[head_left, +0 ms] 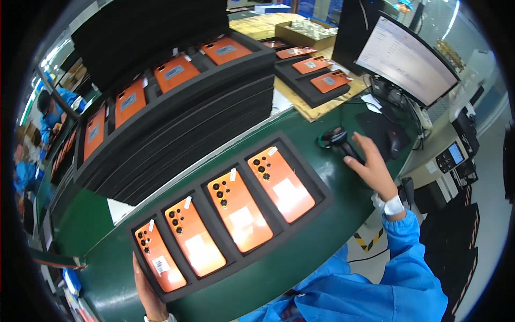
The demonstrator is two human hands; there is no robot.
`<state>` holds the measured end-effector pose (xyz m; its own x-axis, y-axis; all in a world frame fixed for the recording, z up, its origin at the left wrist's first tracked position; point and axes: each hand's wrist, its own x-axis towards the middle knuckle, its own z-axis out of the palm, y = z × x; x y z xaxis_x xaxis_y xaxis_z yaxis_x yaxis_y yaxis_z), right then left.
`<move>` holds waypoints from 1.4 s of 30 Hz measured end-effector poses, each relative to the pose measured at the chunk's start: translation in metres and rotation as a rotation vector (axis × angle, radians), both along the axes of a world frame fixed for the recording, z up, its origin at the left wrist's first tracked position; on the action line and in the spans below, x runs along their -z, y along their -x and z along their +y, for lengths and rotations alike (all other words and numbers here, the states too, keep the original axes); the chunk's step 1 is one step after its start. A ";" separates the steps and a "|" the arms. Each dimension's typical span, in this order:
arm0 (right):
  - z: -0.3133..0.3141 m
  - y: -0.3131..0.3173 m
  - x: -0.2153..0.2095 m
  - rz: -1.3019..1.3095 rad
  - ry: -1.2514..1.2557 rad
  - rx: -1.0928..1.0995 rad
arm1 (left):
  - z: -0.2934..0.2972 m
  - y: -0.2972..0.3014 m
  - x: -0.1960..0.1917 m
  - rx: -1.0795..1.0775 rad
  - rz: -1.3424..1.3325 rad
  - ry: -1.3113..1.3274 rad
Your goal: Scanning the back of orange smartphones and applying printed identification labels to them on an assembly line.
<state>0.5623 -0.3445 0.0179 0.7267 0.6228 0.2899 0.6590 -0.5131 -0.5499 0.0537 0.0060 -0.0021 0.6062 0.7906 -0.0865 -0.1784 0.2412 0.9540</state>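
A black foam tray [242,260] lies on the green table in front of me, with several orange phones in its slots, backs up. Each phone has a small white tab near its cameras; the leftmost phone [161,261] carries a barcode label. My left hand [147,292] grips the tray's near left side, some fingers hidden by it. Over on the right, my right hand [374,165] is open with fingers spread, reaching at the handle of a black barcode scanner [336,138]. Whether the fingertips touch the scanner, I cannot tell.
Behind the tray rises a tall stack of black foam trays [198,129], its top one holding orange phones [176,71]. Another phone tray [322,96] sits at the far right. Beyond the scanner are a monitor [407,59], a mouse [394,142] and a label printer [453,158].
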 end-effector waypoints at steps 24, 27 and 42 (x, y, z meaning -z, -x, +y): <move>0.021 0.088 -0.100 0.863 0.135 -0.217 | 0.071 -0.123 0.027 -0.052 -0.023 -0.145; 0.047 0.105 -0.097 0.874 0.200 -0.427 | 0.075 -0.121 0.032 -0.057 -0.009 -0.131; 0.124 0.149 -0.092 0.607 0.402 -0.792 | 0.069 -0.116 0.037 -0.056 -0.020 -0.116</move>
